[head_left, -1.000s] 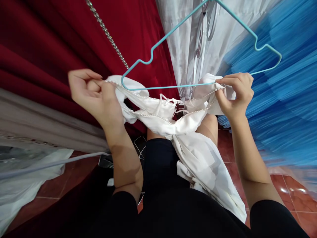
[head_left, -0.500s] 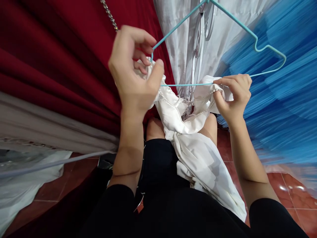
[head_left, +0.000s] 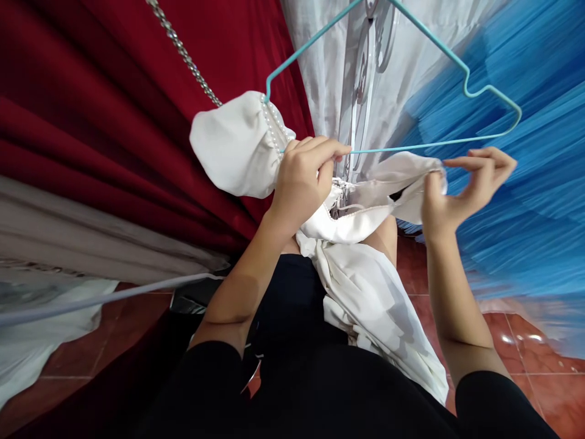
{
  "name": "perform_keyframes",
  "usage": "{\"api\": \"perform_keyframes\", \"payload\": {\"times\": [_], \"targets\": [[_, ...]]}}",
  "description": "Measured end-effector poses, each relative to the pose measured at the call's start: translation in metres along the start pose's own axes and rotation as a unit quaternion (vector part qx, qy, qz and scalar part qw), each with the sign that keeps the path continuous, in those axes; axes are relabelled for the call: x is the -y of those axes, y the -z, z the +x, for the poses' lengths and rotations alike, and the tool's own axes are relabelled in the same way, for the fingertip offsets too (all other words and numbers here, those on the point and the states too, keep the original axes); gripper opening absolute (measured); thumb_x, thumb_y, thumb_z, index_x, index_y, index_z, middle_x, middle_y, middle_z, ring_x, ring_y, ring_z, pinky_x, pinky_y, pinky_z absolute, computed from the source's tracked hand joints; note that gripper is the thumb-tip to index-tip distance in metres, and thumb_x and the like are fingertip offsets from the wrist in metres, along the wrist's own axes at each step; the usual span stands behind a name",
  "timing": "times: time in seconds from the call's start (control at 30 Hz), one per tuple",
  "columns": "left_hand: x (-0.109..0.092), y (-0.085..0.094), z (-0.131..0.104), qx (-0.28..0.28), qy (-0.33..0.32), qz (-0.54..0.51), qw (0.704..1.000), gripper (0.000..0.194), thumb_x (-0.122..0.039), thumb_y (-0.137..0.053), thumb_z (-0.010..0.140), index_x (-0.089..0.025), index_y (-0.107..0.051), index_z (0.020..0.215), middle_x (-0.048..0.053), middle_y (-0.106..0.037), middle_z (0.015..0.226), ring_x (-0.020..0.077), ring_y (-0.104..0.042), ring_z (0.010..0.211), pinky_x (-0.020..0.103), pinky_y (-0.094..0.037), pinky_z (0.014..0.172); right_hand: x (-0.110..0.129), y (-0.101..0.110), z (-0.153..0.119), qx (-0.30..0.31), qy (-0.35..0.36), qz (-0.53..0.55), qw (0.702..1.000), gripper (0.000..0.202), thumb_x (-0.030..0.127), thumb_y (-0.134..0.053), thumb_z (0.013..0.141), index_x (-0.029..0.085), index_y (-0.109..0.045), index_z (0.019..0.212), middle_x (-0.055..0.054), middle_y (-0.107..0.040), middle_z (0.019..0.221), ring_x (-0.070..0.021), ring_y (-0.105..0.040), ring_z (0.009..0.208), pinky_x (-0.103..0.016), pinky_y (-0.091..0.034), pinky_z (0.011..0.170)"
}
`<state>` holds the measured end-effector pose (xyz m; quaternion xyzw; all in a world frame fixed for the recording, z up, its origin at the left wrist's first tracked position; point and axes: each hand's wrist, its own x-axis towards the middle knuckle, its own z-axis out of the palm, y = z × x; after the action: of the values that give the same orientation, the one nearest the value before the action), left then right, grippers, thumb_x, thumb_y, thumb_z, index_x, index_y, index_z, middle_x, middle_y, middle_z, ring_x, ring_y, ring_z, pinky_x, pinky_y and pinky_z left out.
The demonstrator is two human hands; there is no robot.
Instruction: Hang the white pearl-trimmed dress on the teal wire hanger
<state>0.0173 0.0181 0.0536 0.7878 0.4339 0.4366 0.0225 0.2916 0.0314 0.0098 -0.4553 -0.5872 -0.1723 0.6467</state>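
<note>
A big dark red curtain point(head_left: 114, 110) fills the left side of the scene, and a bright blue pleated fabric point(head_left: 525, 201) fills the right side. Between them, far from the person, hangs a pale white drape point(head_left: 329, 67). Below is a floor of red tiles point(head_left: 539, 390), and on the left lies a grey cloth point(head_left: 82, 225).

In the middle hangs the white garment point(head_left: 365, 286). Its long part falls down over the person's dark lap, near to us. Its upper part is at a thin turquoise wire hanger point(head_left: 457, 141).

The left shoulder of the garment, a puffed sleeve point(head_left: 233, 146) with a row of small pearls point(head_left: 270, 125), sits already over the left end of the hanger. The right shoulder is not yet on: it hangs just under the hanger's lower bar, to the left of the right end. So I judge that one side is done and the other side is left.

The left hand point(head_left: 304, 177) is closed, and its fingers are curled on the cloth just beside the lower bar; if they pinch also the wire, I cannot tell. The right hand point(head_left: 461, 189) holds the right shoulder's edge between the thumb and the palm side, while its other fingers are spread and loose under the bar.

A metal chain point(head_left: 183, 52) crosses the red curtain.
</note>
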Motion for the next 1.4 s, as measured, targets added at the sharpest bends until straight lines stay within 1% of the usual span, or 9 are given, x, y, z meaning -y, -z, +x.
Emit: {"api": "perform_keyframes", "payload": {"times": [0.1,0.17,0.43,0.57,0.8,0.97,1.13,1.3,1.4], "targets": [[-0.001,0.008,-0.002,0.002,0.001,-0.002,1.000,0.033,-0.005,-0.050,0.101,-0.027,-0.074,0.104,0.001,-0.078,0.100,0.0221,-0.073,0.099,0.043,-0.051,0.096,-0.031,0.011,0.023,-0.070,-0.138,-0.037,0.987,0.022,0.009,-0.066,0.071,0.026,-0.052,0.072,-0.001,-0.055,0.072,-0.0162,-0.051,0.067,-0.039,-0.047,0.068],[0.000,0.009,-0.003,0.008,0.001,-0.006,1.000,0.033,-0.004,-0.050,0.100,-0.027,-0.073,0.104,0.001,-0.078,0.102,0.0223,-0.073,0.100,0.043,-0.050,0.096,-0.045,0.016,0.048,-0.077,-0.182,-0.044,0.979,0.031,0.003,-0.066,0.068,0.027,-0.047,0.064,0.004,-0.050,0.062,-0.0109,-0.044,0.058,-0.033,-0.040,0.061],[-0.001,0.007,-0.005,-0.001,-0.004,-0.008,1.000,0.033,-0.005,-0.049,0.099,-0.026,-0.074,0.105,0.001,-0.079,0.103,0.0221,-0.072,0.099,0.043,-0.051,0.096,-0.029,0.014,0.118,0.000,-0.188,-0.062,0.980,0.046,-0.015,-0.062,0.063,0.023,-0.038,0.053,0.010,-0.038,0.054,-0.0041,-0.036,0.055,-0.028,-0.026,0.061],[0.000,0.005,-0.005,-0.005,-0.005,0.004,1.000,0.034,-0.006,-0.048,0.100,-0.027,-0.075,0.107,0.001,-0.079,0.103,0.0226,-0.072,0.100,0.044,-0.051,0.099,-0.028,0.015,0.119,-0.001,-0.115,-0.090,0.989,0.046,-0.018,-0.059,0.060,0.023,-0.037,0.053,0.010,-0.036,0.054,-0.0031,-0.029,0.055,-0.032,-0.019,0.062],[0.009,0.001,-0.003,0.010,0.008,0.005,1.000,0.034,-0.009,-0.047,0.101,-0.029,-0.074,0.109,0.002,-0.079,0.105,0.0227,-0.071,0.102,0.044,-0.052,0.100,-0.027,0.025,0.114,0.040,-0.148,-0.148,0.977,0.041,-0.010,-0.064,0.061,0.020,-0.038,0.052,0.010,-0.037,0.053,-0.0018,-0.031,0.053,-0.031,-0.020,0.060],[0.009,-0.001,-0.002,0.004,0.002,0.007,1.000,0.035,-0.008,-0.048,0.100,-0.028,-0.075,0.109,0.002,-0.079,0.104,0.0224,-0.071,0.099,0.043,-0.052,0.098,-0.016,0.003,0.124,0.025,-0.080,-0.052,0.995,0.039,-0.008,-0.060,0.055,0.024,-0.039,0.051,0.007,-0.043,0.053,-0.0050,-0.033,0.054,-0.032,-0.018,0.059],[0.009,-0.004,-0.004,-0.002,0.003,0.006,1.000,0.035,-0.008,-0.048,0.101,-0.028,-0.075,0.110,0.001,-0.079,0.108,0.0233,-0.071,0.102,0.044,-0.049,0.101,0.017,-0.032,0.124,0.062,-0.081,-0.021,0.995,0.042,-0.003,-0.059,0.058,0.030,-0.036,0.052,0.005,-0.043,0.055,-0.0073,-0.032,0.053,-0.032,-0.021,0.058],[0.012,-0.003,-0.004,0.007,0.011,0.013,1.000,0.033,-0.009,-0.049,0.103,-0.030,-0.074,0.111,0.001,-0.078,0.108,0.0241,-0.069,0.102,0.045,-0.047,0.101,0.064,-0.031,0.088,0.088,-0.034,0.147,0.985,0.019,0.012,-0.072,0.073,0.024,-0.059,0.080,0.003,-0.061,0.080,-0.0049,-0.037,0.051,-0.032,-0.023,0.051],[0.014,-0.003,-0.003,0.003,0.009,0.022,1.000,0.033,-0.010,-0.050,0.103,-0.031,-0.074,0.109,0.001,-0.079,0.107,0.0237,-0.069,0.100,0.044,-0.047,0.101,0.081,-0.026,0.057,0.207,-0.058,0.151,0.965,0.012,0.022,-0.070,0.087,0.021,-0.071,0.099,0.009,-0.050,0.061,-0.0069,-0.040,0.049,-0.031,-0.026,0.055]]}}
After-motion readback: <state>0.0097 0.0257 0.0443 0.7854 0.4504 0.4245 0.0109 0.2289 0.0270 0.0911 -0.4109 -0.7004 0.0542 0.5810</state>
